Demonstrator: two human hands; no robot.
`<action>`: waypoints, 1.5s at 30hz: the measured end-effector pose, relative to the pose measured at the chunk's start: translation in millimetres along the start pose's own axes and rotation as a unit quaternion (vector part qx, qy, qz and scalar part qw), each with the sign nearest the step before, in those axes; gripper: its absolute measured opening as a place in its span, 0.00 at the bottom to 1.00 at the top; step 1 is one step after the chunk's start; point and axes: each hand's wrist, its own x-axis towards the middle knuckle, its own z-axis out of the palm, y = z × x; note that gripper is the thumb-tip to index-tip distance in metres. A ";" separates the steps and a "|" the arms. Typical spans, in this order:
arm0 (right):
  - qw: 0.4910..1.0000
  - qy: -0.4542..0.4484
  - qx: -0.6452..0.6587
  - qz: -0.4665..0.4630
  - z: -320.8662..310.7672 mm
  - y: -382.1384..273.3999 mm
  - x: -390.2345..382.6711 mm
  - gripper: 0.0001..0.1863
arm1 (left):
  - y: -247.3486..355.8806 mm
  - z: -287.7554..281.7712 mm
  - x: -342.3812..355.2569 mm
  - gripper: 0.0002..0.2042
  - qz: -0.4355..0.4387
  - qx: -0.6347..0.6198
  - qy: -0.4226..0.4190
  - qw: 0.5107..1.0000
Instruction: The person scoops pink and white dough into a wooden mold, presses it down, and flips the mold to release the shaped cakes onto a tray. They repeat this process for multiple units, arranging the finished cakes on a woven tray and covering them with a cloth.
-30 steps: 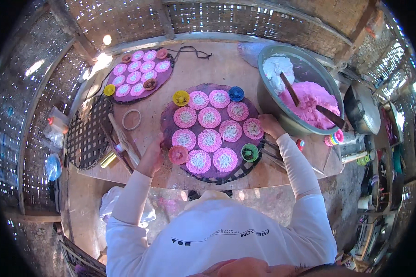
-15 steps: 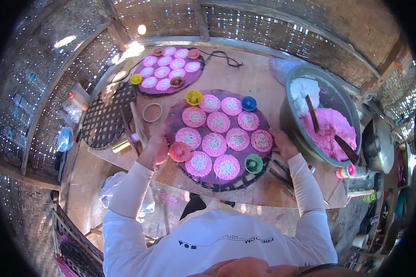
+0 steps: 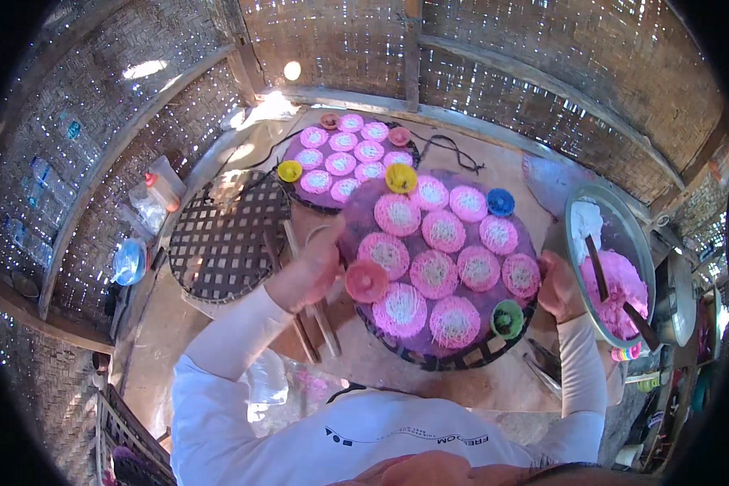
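Between my hands is a round woven tray (image 3: pixel 417 356) lined with a purple sheet. It carries several flat discs of pink strands with white centres (image 3: pixel 433 274). Small cups stand along its edge: a yellow cup (image 3: pixel 400 177), a blue cup (image 3: pixel 500 202), a green cup (image 3: pixel 508 319) and a red cup (image 3: pixel 367 281). My left hand (image 3: pixel 312 271) grips the left edge beside the red cup. On the opposite edge my right hand (image 3: pixel 560 287) is closed, its fingertips partly hidden underneath. The tray appears raised above the table.
Behind lies a second tray of discs (image 3: pixel 320 201). A bare lattice tray (image 3: pixel 219 235) sits at left, with sticks (image 3: pixel 310 300) near my left forearm. At right a grey tub (image 3: pixel 652 275) holds pink dough (image 3: pixel 620 279), white dough (image 3: pixel 587 227) and wooden paddles (image 3: pixel 598 271).
Both hands have lifted the loaded tray; it looks larger and covers part of the far tray's near edge. The whole view has also shifted.
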 end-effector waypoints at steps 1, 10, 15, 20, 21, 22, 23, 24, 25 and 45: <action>0.998 -0.052 -0.025 0.009 16.1 -11.4 13.4 0.19 | 17.1 -9.2 10.8 0.22 0.023 -0.012 -0.025 0.999; 0.998 -0.041 0.034 -0.021 226.7 -4.0 189.0 0.20 | 158.0 -172.5 129.1 0.34 -0.020 0.043 0.224 0.973; 0.993 -0.065 0.077 -0.055 227.1 51.1 287.2 0.19 | 165.1 -219.4 177.1 0.32 0.023 0.085 0.239 0.967; 0.996 -0.041 0.070 -0.032 243.0 81.7 310.7 0.18 | 142.6 -279.8 195.1 0.30 0.033 0.095 0.196 0.975; 0.997 -0.033 0.066 -0.032 243.3 85.1 313.3 0.18 | 136.9 -291.2 200.0 0.30 0.036 0.084 0.188 0.978; 0.997 -0.029 0.063 -0.024 244.5 88.7 316.3 0.18 | 132.1 -302.7 203.8 0.29 0.038 0.075 0.180 0.980; 0.998 -0.017 0.060 -0.019 238.6 91.8 319.8 0.18 | 126.1 -296.1 204.9 0.30 0.031 0.071 0.195 0.978; 0.998 -0.010 0.056 -0.014 235.1 94.1 323.9 0.19 | 123.3 -289.6 202.3 0.30 0.028 0.067 0.212 0.975; 0.998 -0.026 0.058 -0.015 231.9 97.1 327.7 0.19 | 120.9 -286.7 201.3 0.30 0.038 0.075 0.210 0.974; 0.744 0.128 -0.505 -0.417 233.9 89.9 226.9 0.16 | 147.2 -278.0 -13.3 0.24 0.278 0.717 0.428 0.475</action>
